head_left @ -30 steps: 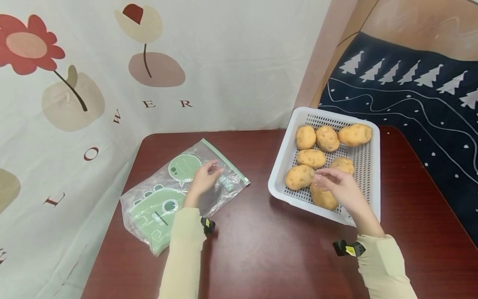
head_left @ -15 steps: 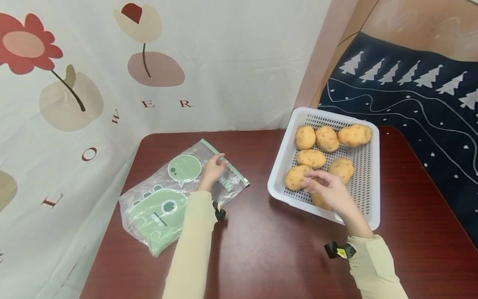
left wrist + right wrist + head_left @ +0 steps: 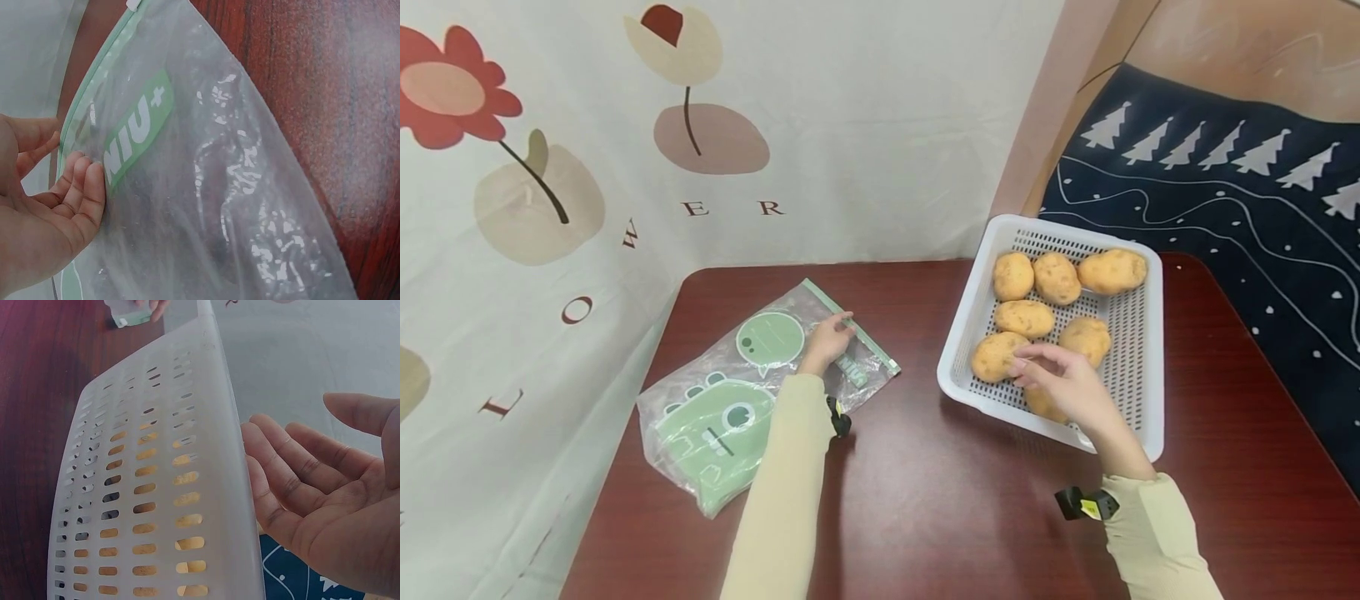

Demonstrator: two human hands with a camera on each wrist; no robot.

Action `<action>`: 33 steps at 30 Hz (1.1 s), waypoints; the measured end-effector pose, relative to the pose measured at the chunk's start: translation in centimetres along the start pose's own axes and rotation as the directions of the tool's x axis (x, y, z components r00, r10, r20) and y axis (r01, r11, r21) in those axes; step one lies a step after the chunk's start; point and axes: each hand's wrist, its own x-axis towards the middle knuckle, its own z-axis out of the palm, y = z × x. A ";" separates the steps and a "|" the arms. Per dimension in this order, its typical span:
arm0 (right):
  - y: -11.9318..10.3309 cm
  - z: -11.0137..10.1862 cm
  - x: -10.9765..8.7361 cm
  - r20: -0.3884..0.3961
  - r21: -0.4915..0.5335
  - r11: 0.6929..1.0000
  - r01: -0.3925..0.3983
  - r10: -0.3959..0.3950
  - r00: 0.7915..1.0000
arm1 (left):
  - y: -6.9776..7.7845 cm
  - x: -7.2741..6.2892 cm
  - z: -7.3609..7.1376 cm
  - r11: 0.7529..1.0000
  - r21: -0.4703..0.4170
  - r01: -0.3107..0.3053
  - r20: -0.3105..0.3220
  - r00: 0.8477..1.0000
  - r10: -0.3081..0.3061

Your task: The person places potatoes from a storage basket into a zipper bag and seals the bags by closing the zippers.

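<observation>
A clear zip bag with green cartoon prints lies flat on the left of the table. My left hand is at its green zip edge; thumb and forefinger come close together there. Whether they pinch the strip I cannot tell. The other fingers lie loosely bent over the clear plastic. My right hand hovers over the near part of a white basket, its fingers loosely bent and holding nothing. Under its fingertips are a potato and a partly hidden potato. Several other potatoes lie farther back in the basket.
The basket stands on the right of the dark red wooden table, across from the bag. A pale flower-print cloth hangs behind the table. Dark blue cloth with white trees is at the right.
My left hand has moved right and up along the bag to the zip edge. My right hand has shifted slightly left over the potatoes. Basket and bag have stayed in place.
</observation>
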 end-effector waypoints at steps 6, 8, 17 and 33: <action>-0.2 -0.2 -0.2 0.001 -0.004 1.000 0.009 -0.009 1.000 | -0.6 0.1 0.2 1.000 0.005 -0.007 -0.002 1.000 0.007; -0.3 -0.2 -0.2 0.000 -0.006 1.000 0.005 -0.005 1.000 | -0.7 0.1 0.3 1.000 -0.007 -0.013 -0.015 1.000 0.013; -0.3 -0.2 -0.2 0.003 0.015 1.000 0.012 -0.012 1.000 | -0.8 -0.4 0.5 0.998 -0.055 0.024 -0.103 0.994 -0.030; 0.2 -0.1 -0.1 0.004 0.009 0.999 0.036 -0.036 0.999 | -0.7 -0.5 1.4 0.995 -0.090 0.054 -0.292 0.953 -0.078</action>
